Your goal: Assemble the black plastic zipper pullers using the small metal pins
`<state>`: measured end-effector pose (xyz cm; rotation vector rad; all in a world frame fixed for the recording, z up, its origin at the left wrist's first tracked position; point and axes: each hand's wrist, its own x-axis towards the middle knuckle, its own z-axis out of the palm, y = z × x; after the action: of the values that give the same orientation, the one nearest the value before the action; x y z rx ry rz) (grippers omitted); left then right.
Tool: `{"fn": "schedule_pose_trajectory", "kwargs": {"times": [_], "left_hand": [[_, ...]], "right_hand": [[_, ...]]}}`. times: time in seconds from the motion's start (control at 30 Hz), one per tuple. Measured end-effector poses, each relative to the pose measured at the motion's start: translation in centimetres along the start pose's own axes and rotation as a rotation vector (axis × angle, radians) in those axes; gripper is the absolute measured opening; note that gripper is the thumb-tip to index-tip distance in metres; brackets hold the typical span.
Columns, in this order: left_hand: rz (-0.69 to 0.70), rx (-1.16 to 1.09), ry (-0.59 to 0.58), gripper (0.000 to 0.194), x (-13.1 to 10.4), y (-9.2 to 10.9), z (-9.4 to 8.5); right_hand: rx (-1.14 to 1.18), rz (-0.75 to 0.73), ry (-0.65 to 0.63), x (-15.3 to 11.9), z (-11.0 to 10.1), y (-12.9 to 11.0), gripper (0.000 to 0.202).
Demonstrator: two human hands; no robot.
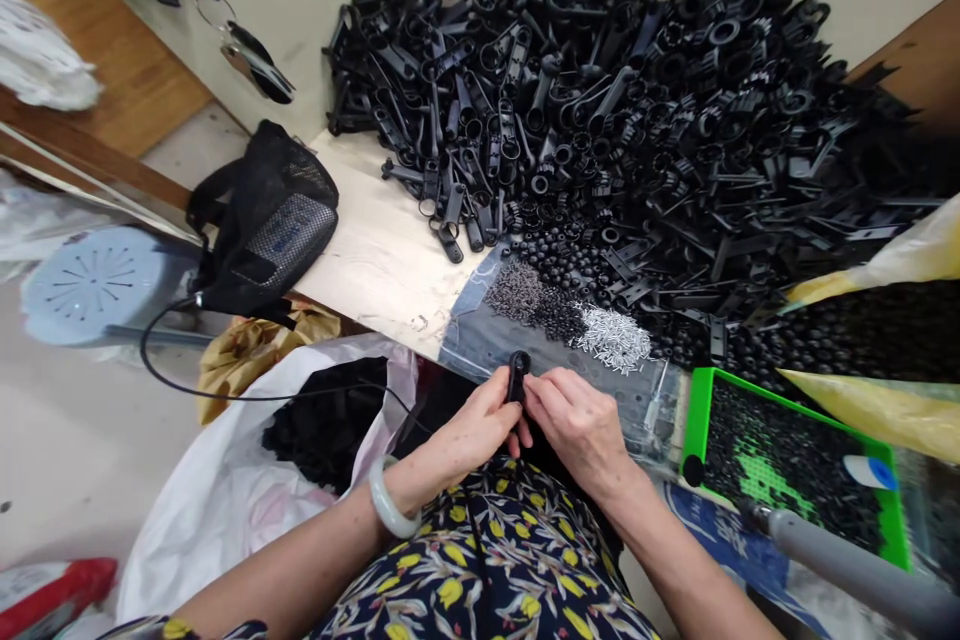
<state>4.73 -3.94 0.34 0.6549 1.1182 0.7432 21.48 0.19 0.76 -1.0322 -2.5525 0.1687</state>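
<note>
A small black plastic part [518, 366] stands up between my two hands, near the table's front edge. The fingers of my left hand [480, 428] are wrapped round its lower left side. My right hand [576, 420] is closed, its thumb and fingertips pinched at the part's right side; anything small between them is hidden. Just beyond my hands lie a pile of silver pins [613, 336], a heap of brownish-grey small pieces [515, 291] and black beads [551, 258]. Behind these rises a large heap of black plastic parts [525, 90].
A green tray [697, 420] of small black pieces stands at the right, near a grey tube [847, 560] and yellowish bags [877, 410]. On the left are a black mesh bag [292, 230], a cable, a white sack [202, 480] and a blue stool [97, 285].
</note>
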Motion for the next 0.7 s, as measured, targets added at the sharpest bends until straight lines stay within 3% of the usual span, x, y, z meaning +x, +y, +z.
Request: {"fn": "schedule_pose_trajectory", "kwargs": {"times": [0.2, 0.43, 0.7], "left_hand": [[0.037, 0.115, -0.002, 0.011, 0.7, -0.9, -0.3], [0.090, 0.322, -0.017, 0.010, 0.5, 0.9, -1.1], [0.020, -0.014, -0.107, 0.020, 0.3, 0.7, -1.5]], "right_hand": [[-0.166, -0.090, -0.109, 1.1, -0.2, -0.3, 0.024], [-0.143, 0.036, -0.286, 2.6, -0.1, -1.0, 0.017], [-0.126, 0.047, -0.353, 2.7, -0.7, -1.6, 0.013]]}}
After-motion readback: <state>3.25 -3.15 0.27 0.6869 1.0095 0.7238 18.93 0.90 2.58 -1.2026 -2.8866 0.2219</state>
